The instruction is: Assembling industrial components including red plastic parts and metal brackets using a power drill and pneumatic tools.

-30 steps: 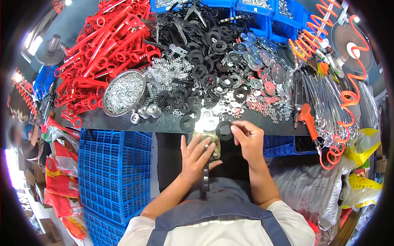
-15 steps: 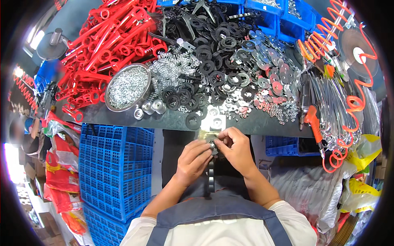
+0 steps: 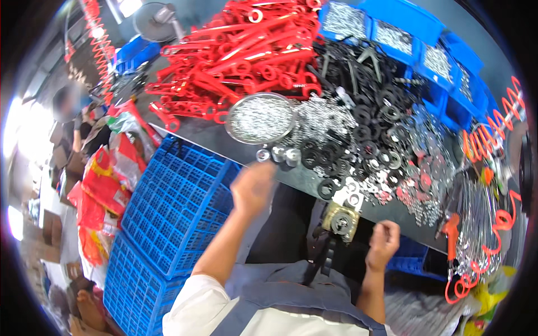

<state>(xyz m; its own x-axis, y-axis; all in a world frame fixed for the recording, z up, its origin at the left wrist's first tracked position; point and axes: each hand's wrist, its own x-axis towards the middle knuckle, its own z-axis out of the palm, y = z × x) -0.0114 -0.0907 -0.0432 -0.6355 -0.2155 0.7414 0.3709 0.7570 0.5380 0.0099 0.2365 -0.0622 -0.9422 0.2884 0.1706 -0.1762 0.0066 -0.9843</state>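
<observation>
Head view: my left hand (image 3: 253, 189) blurred at near edge of bench (image 3: 304, 180), just beside silver cups (image 3: 278, 154); finger state cannot tell. My right hand (image 3: 384, 245) right of yellowish fixture (image 3: 334, 210), apart; fingers curled, cannot tell if grasping. Dark ring (image 3: 341, 223) on fixture, between my hands. Bowl (image 3: 259, 142) beyond cups.

Dark ring (image 3: 341, 223) lying on a yellowish block (image 3: 352, 216), three small silver cylinders (image 3: 278, 154) in a row leftward

Looks like an assembly workshop from here: bench (image 3: 202, 132) heaped with red parts (image 3: 246, 56), blue bins (image 3: 403, 14) far right, coiled hose (image 3: 475, 147) right.
</observation>
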